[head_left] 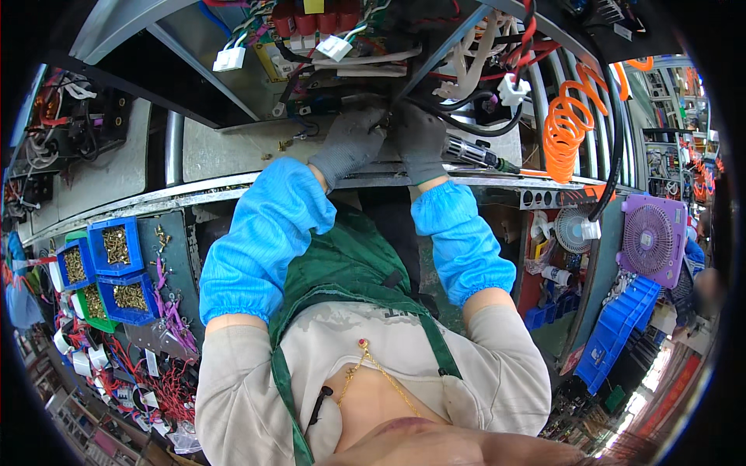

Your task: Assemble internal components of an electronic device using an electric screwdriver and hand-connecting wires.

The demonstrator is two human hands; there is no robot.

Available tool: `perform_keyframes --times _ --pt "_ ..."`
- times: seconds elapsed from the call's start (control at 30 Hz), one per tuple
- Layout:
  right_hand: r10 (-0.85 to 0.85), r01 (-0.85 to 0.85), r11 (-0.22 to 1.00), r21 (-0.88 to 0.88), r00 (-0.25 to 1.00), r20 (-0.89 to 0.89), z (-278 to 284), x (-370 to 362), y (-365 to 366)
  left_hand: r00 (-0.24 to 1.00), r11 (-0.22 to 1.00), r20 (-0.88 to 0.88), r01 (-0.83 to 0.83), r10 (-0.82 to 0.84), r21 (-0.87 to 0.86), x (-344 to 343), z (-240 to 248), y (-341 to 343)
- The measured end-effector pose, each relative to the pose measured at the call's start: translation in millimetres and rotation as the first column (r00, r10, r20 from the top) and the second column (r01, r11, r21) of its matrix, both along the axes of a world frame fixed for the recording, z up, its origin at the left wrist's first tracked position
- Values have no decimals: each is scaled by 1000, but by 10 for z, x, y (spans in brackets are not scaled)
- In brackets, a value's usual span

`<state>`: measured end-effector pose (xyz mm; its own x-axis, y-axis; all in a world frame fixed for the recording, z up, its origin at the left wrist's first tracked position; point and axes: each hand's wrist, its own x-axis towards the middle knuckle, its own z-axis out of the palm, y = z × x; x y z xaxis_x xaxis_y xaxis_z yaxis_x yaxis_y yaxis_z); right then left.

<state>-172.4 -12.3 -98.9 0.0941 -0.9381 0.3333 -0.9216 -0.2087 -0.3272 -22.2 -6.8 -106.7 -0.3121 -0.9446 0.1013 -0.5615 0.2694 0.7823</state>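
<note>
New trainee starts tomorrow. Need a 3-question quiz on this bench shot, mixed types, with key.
1. True or false: both hands wear grey gloves.
2. Which hand is on the powered screwdriver? A left, B right, C neither.
3. Fill in: the blue bins to the person's left hold small brass-coloured ____.

Key:
1. True: left hand and right hand are both gloved.
2. B. The tool's body sticks out from the right hand.
3. Screws; their exact type is too small to tell.
</note>
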Motion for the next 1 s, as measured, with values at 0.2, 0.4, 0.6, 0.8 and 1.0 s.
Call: perform_keyframes --times 0.2,0.4,0.6,0.8,1.0 --pt "116 -107 985 -134 991 65 -8 -45 59 987 988 -86 -130 137 78 -71 0 161" --pt "93 2 967 255 929 -359 313 136 263 279 758 -718 -59 637 650 -34 240 400" --pt "459 -477 879 9 841 -286 269 672 -173 379 778 -683 -221 624 589 236 303 608" --pt "574 -566 809 161 698 -429 74 715 -545 452 756 -625 -203 636 622 407 312 566" --pt "501 -544 832 -110 822 -273 46 654 -430 773 897 -454 -388 442 212 469 32 330"
